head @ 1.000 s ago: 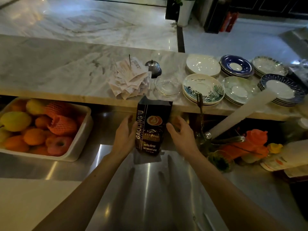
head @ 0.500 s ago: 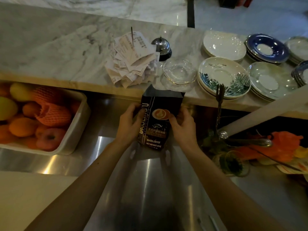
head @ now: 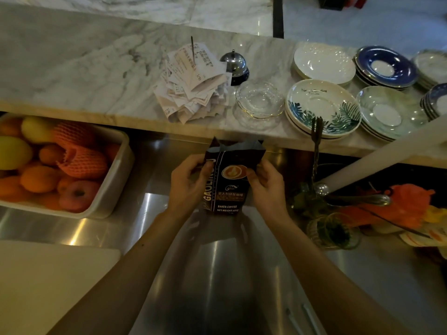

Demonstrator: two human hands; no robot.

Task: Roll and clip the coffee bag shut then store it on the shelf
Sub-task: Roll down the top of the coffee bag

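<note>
A dark coffee bag (head: pixel 228 187) with a latte picture and white lettering stands upright on the steel counter (head: pixel 217 274), just below the marble ledge. Its top is open, with the silver lining showing. My left hand (head: pixel 187 183) grips the bag's upper left side. My right hand (head: pixel 264 183) pinches the upper right side near the top. No clip and no shelf are in view.
A white tub of fruit (head: pixel 113 187) sits at left. The marble ledge (head: pixel 72 76) holds a spiked stack of receipts (head: pixel 193 85), a call bell (head: pixel 234 66), a glass dish (head: pixel 258 100) and several saucer stacks (head: pixel 324 107). Glass with greenery (head: pixel 335 232) and orange items (head: pixel 396 206) at right. White board (head: pixel 48 281) at lower left.
Both hands closed in from beside the bag and took hold of its upper sides. The bag's top has spread open, showing the lining. The camera tilted down and nearer.
</note>
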